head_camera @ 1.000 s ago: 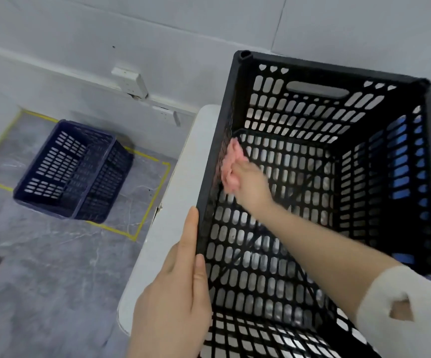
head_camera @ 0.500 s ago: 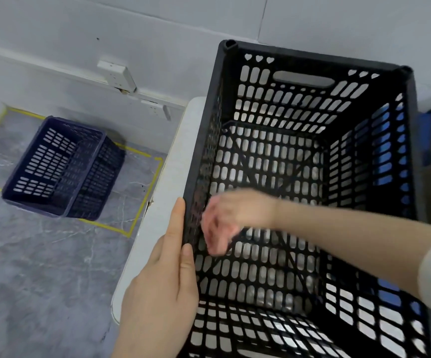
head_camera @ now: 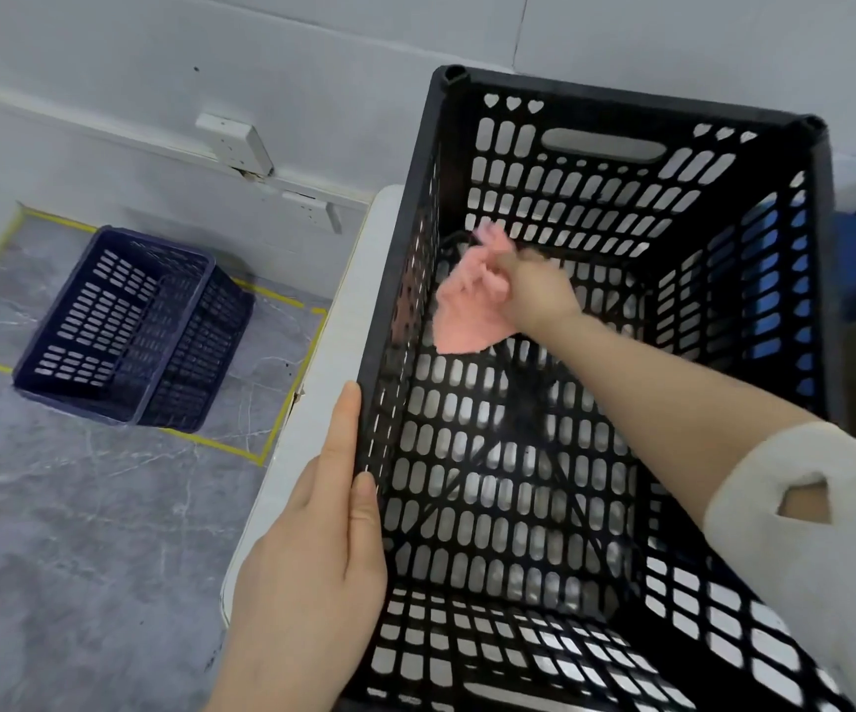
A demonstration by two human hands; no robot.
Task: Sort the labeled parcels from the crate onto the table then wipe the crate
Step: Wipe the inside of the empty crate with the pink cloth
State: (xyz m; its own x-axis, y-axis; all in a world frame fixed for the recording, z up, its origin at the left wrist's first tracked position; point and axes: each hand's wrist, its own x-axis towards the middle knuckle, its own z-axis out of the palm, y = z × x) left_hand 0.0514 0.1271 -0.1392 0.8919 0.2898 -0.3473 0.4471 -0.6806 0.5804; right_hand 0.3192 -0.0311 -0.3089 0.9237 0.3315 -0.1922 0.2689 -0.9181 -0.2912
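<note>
A tall black slotted crate [head_camera: 631,102] stands on the white table [head_camera: 333,321], with nothing but my arm inside it. My right hand [head_camera: 536,295] reaches deep into the crate and is shut on a pink cloth [head_camera: 467,316], which it presses against the inner left wall near the far corner. My left hand [head_camera: 313,552] grips the crate's left rim from outside, thumb on the edge, fingers flat on the wall. No parcels are in view.
A dark blue slotted basket [head_camera: 128,326] sits on the grey floor inside a yellow tape outline [head_camera: 282,418], left of the table. Wall sockets [head_camera: 236,143] are mounted on the white wall behind. Something blue shows through the crate's right wall.
My right hand swept with the cloth from the far left wall toward me, and is now back at the far left corner. My left hand stayed on the rim.
</note>
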